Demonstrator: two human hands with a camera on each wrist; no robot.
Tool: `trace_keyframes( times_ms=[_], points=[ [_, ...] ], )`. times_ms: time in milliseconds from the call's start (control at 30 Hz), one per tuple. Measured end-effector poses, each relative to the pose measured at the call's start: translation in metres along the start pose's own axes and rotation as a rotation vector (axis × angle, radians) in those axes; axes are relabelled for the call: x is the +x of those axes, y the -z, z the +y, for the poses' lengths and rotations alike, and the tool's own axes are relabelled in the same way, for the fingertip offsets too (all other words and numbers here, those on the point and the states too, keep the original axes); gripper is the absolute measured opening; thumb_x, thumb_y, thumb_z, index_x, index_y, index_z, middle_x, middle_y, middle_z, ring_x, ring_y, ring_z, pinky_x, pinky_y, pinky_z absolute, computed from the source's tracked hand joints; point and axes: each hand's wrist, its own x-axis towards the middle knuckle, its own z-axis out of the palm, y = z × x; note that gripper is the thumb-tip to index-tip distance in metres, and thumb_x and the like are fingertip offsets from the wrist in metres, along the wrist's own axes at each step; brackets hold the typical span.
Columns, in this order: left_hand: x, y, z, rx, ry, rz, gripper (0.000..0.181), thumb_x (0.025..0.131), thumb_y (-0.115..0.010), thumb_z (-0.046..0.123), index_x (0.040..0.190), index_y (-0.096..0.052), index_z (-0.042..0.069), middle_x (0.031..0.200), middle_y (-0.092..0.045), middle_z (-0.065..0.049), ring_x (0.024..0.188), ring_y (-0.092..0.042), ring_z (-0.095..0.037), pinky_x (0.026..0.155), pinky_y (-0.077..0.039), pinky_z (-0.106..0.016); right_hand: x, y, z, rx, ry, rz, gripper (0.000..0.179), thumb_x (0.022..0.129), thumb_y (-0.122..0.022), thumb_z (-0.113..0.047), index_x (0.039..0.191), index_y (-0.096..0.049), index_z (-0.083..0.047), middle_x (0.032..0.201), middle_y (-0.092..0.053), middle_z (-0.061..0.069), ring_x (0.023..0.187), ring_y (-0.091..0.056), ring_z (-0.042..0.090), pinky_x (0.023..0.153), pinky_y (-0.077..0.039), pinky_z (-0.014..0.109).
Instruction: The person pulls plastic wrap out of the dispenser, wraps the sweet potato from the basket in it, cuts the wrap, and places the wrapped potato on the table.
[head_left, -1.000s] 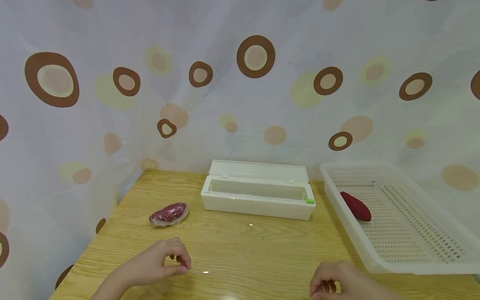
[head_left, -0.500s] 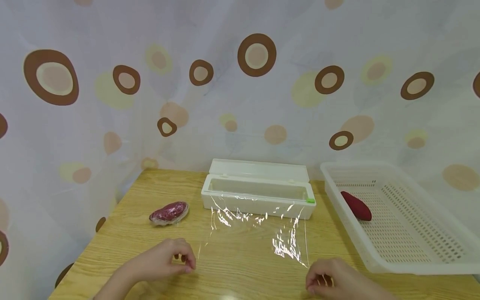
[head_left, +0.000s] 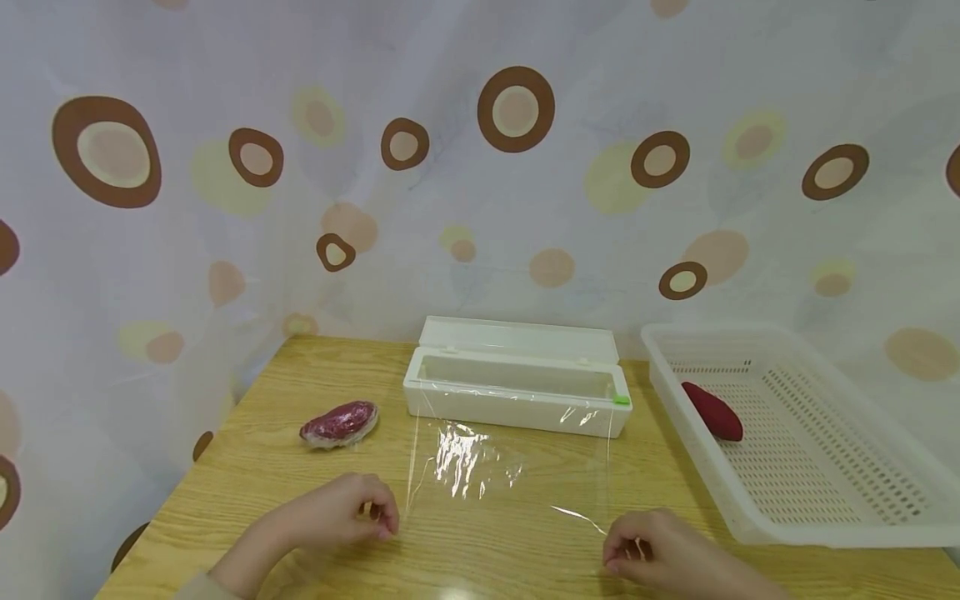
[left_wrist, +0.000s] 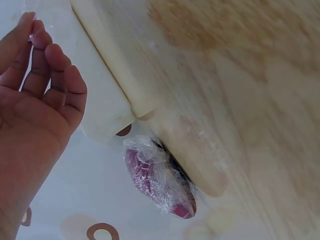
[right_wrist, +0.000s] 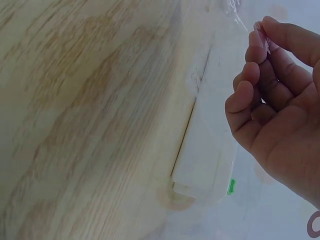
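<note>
A clear sheet of plastic wrap [head_left: 480, 467] stretches from the open white dispenser box [head_left: 510, 412] toward the person. Its near left corner is pinched between thumb and forefinger of my left hand [head_left: 345, 510]. My right hand [head_left: 663, 550] pinches the near right corner, and a bit of film shows at the fingertips in the right wrist view. To the left lies a purple, sweet-potato-shaped item wrapped in film [head_left: 341, 423], apart from both hands; the left wrist view shows the same wrapped item [left_wrist: 157, 180] beside the box.
On the right stands a white perforated plastic basket [head_left: 705, 479] holding a dark red, sweet-potato-shaped item [head_left: 712, 412]. The box's lid [head_left: 517, 340] is raised at the back, with a green slider [head_left: 622, 400] at its right end. A patterned curtain hangs behind the wooden table [head_left: 225, 492].
Both hands have drawn slightly closer together, the left moving right and the right moving left. The film between them now shows bright reflections and looks tauter.
</note>
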Motion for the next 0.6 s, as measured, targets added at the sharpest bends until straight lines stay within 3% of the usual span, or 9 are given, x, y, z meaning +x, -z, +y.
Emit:
trace_keyframes(
  times_ms=[200, 500, 600],
  points=[
    [0.007, -0.003, -0.01, 0.007, -0.001, -0.029, 0.005, 0.085, -0.069, 0.019, 0.084, -0.068, 0.015, 0.082, -0.064, 0.013, 0.075, -0.051, 0.003, 0.07, -0.046, -0.02, 0.0, 0.002, 0.0, 0.036, -0.092, -0.063, 0.007, 0.087, -0.068, -0.015, 0.084, -0.066, -0.021, 0.077, -0.06, -0.019, 0.07, -0.049, -0.008, 0.059, -0.046, 0.018],
    [0.012, -0.007, -0.014, -0.011, -0.024, -0.069, 0.007, 0.084, -0.068, 0.013, 0.084, -0.068, 0.02, 0.08, -0.061, 0.018, 0.072, -0.051, 0.004, 0.068, -0.047, -0.018, -0.001, 0.009, 0.002, -0.015, -0.132, -0.083, 0.01, 0.085, -0.068, -0.009, 0.092, -0.069, -0.016, 0.086, -0.065, -0.014, 0.078, -0.054, -0.005, 0.066, -0.05, 0.021],
    [0.012, -0.007, -0.013, -0.011, -0.027, -0.071, 0.007, 0.085, -0.068, 0.012, 0.084, -0.068, 0.019, 0.08, -0.061, 0.017, 0.071, -0.05, 0.005, 0.067, -0.047, -0.018, -0.002, 0.015, 0.002, -0.058, -0.092, -0.048, 0.011, 0.083, -0.07, -0.006, 0.092, -0.069, -0.012, 0.083, -0.064, -0.012, 0.075, -0.053, -0.006, 0.058, -0.048, 0.018]
  ],
)
